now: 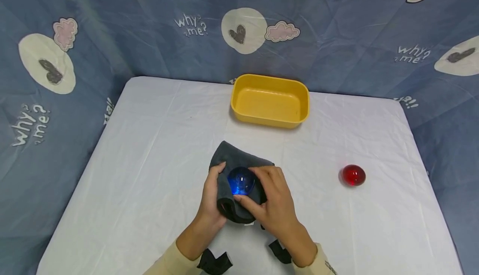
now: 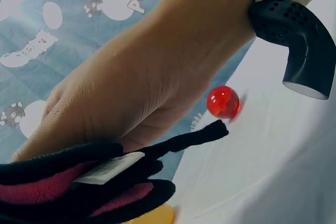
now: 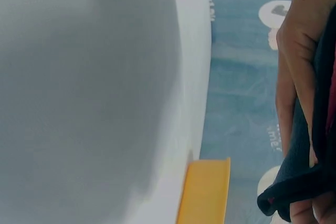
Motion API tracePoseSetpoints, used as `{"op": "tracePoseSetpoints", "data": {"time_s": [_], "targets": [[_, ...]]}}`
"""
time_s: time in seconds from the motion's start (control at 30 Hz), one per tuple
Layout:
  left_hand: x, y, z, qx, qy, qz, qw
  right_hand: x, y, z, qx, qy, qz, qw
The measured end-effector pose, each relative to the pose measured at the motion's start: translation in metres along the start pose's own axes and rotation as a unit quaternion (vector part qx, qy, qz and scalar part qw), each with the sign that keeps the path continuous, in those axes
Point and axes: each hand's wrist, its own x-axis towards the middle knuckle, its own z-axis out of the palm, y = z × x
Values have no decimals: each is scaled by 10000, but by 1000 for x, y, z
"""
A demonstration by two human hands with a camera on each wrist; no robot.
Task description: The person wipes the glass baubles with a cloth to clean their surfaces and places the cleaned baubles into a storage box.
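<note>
A folded dark grey cloth (image 1: 239, 155) is held over the table's near middle by my left hand (image 1: 210, 198), its thumb on top and its other fingers hidden underneath. A clear blue ball (image 1: 239, 180) sits on the cloth. My right hand (image 1: 278, 202) pinches the ball at its right side between thumb and fingertips. The left wrist view shows the cloth's layered folds (image 2: 42, 192) with a pink inner side, a white tag (image 2: 110, 167) and a dark strap (image 2: 189, 139) sticking out.
Farther right on the white table (image 1: 161, 150) lies a clear red ball (image 1: 353, 175). A yellow tub (image 1: 270, 119) stands at the back edge. Blue printed curtain (image 1: 157, 1) surrounds the table's back and sides.
</note>
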Motion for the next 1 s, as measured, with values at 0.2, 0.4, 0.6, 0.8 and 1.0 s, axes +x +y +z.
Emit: {"op": "tracePoseSetpoints", "data": {"time_s": [0.2,0.4,0.6,0.8,1.0], "targets": [[0,0,0,72,83,-52,9999,0,-1,2,-25,98,95,9999],[1,1,1,112,173,2,9998,-2,-3,2,-42,-143,184,9997],[1,1,2,68,154,20,9999,-1,-2,2,71,24,-129,9999],[-1,4,5,-40,98,-45,9999,3,-5,-3,97,-42,-37,9999],[-4,7,8,-69,13,-99,9999,7,-8,-5,142,49,105,9998]]}}
